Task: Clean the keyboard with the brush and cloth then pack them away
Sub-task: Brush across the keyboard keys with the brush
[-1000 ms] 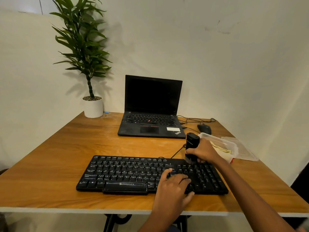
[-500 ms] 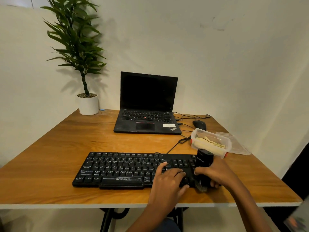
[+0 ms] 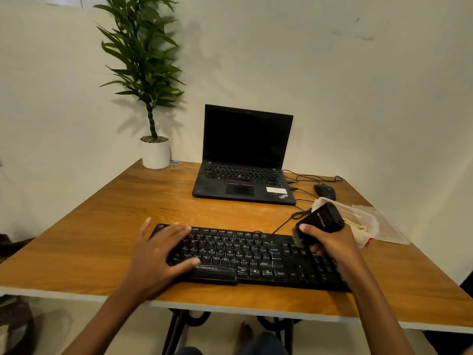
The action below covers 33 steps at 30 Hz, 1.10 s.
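A black keyboard (image 3: 256, 254) lies near the table's front edge. My left hand (image 3: 161, 249) rests flat on its left part, fingers spread. My right hand (image 3: 330, 243) grips a black brush (image 3: 321, 219), tilted, with its grey bristles just above the keys at the keyboard's right part. A clear plastic box (image 3: 363, 221) stands to the right behind the brush, with a pale yellow cloth (image 3: 357, 225) inside. The box's lid (image 3: 386, 226) lies beside it.
An open black laptop (image 3: 243, 175) sits at the back centre, with a mouse (image 3: 324, 191) and cables to its right. A potted plant (image 3: 154, 149) stands at the back left corner. Bare wood shows on the table's left side (image 3: 102, 221).
My left hand has slid from the keyboard's right half to its left part. My right hand has brought the brush back up from the keyboard's front right edge, tilted over.
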Motion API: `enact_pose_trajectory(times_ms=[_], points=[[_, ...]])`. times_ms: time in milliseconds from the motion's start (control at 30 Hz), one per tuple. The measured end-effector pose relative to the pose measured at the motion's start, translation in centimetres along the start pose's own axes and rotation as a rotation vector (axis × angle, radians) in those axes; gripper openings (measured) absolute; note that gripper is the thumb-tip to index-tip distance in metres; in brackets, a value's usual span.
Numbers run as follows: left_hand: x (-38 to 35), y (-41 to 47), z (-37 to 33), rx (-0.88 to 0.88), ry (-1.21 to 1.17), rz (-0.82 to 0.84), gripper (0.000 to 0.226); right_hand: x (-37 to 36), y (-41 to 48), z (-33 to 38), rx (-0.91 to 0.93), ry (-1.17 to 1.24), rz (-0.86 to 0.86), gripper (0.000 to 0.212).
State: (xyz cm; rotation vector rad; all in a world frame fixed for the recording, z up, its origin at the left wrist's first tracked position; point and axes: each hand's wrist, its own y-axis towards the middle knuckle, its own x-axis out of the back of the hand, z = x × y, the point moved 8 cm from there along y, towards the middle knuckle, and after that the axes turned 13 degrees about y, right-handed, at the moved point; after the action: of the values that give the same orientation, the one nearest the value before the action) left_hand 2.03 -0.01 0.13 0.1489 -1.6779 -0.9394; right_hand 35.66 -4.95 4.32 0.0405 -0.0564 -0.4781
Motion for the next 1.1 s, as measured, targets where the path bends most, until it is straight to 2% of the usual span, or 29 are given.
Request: enact_pose_trajectory(times_ms=[67, 133, 200, 333, 433, 600, 700, 800, 967, 1100], points=[[0.3, 0.2, 4.1, 0.250, -0.190, 0.035, 0.066, -1.5, 1.1, 0.6, -0.003, -0.043, 0.093, 0.025], [-1.2, 0.2, 7.6, 0.502, -0.510, 0.131, 0.044, -3.2, 2.3, 1.2, 0.019, -0.194, 0.240, 0.031], [-2.9, 0.8, 9.4, 0.600, -0.696, 0.211, 0.038, -5.0, 3.4, 1.2, 0.023, -0.279, 0.379, 0.034], [-5.9, 1.9, 10.4, 0.568, -0.501, 0.316, 0.030, -6.9, 5.4, 0.0, 0.009, -0.425, 0.526, 0.038], [-6.8, 2.3, 10.5, 0.485, -0.385, 0.331, 0.029, -7.0, 6.0, -0.2, 0.002, -0.431, 0.546, 0.043], [-7.0, 2.5, 10.7, 0.442, -0.423, 0.321, 0.026, -9.4, 6.2, -0.1, 0.034, -0.446, 0.625, 0.037], [-7.0, 2.4, 10.8, 0.446, -0.416, 0.313, 0.027, -10.5, 6.4, -0.1, 0.023, -0.463, 0.672, 0.044], [-7.1, 2.4, 10.9, 0.441, -0.418, 0.339, 0.028, -10.3, 7.1, 0.2, 0.040, -0.453, 0.650, 0.042], [-7.3, 2.1, 11.3, 0.454, -0.391, 0.340, 0.038, -9.9, 7.4, -0.8, 0.042, -0.501, 0.691, 0.039], [-7.3, 2.2, 11.3, 0.473, -0.396, 0.325, 0.038, -8.5, 8.2, -0.7, -0.001, -0.570, 0.696, 0.050]])
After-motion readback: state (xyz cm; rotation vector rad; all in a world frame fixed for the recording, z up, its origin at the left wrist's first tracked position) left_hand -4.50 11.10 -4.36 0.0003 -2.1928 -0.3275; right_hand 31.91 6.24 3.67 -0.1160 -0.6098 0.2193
